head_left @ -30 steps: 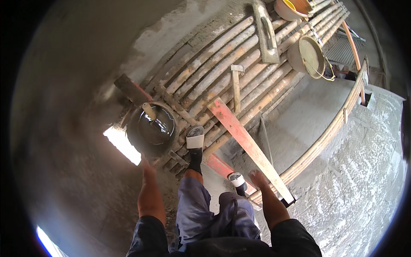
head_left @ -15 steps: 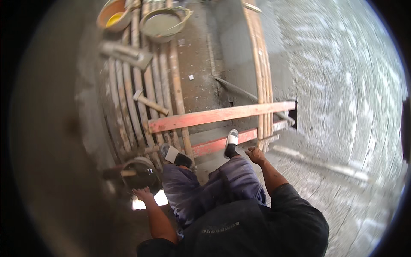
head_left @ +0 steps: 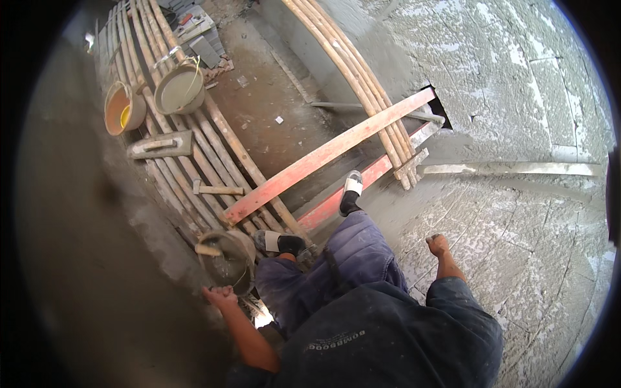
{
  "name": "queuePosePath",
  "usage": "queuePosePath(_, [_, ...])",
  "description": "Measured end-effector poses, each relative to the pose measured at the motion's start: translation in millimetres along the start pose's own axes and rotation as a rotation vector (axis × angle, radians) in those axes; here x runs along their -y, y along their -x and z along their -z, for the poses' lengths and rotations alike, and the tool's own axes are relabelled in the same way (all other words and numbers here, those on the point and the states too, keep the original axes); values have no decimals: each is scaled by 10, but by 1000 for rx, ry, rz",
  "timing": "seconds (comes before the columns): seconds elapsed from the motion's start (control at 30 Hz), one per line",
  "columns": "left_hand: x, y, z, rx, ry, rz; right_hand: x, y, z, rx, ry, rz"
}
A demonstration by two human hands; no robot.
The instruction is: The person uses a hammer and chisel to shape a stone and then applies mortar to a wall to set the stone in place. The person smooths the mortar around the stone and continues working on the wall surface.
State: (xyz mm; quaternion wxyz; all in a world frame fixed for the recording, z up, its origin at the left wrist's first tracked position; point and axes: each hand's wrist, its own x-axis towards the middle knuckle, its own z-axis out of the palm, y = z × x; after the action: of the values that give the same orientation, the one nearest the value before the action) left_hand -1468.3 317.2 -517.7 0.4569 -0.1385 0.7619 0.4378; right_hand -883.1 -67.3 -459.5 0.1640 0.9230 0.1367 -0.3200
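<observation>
My left hand [head_left: 222,296] hangs beside a dark bucket [head_left: 246,249], fingers loosely bent, nothing visible in it. The bucket holds a tool with a wooden handle [head_left: 207,249]. Out to the right, my right hand [head_left: 438,244] is curled closed before the rough wall, with no object showing in it. A wooden-handled hammer [head_left: 218,190] lies across the poles, and beyond it rests a plastering float [head_left: 160,145]. Farther off, a grey bucket [head_left: 179,89] of mix stands beside an orange bucket [head_left: 121,108] with something yellow inside. Both hands are apart from these.
My feet are on a scaffold of long poles [head_left: 213,129] and a lower red plank [head_left: 375,172]. An upper red plank [head_left: 336,154] crosses to a wall hole [head_left: 441,107]. More poles [head_left: 359,71] run along the wall. Stacked blocks [head_left: 206,45] sit below.
My view has swung, so the scaffold and buckets sit differently in it. My right hand has moved outward, away from my leg. My left hand stays near the dark bucket.
</observation>
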Motion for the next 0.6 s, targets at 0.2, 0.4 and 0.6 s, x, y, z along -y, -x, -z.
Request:
queuePosePath(0.2, [491, 766, -749, 272, -186, -73, -560, -142, -250, -137, -262, -70])
queuePosePath(0.4, [993, 1910, -1908, 481, -520, -116, -910, 248, 13, -205, -361, -264])
queuePosePath(0.6, [2151, 2617, -2706, 767, -813, -109, -1639, 199, -180, -342, -608, -424])
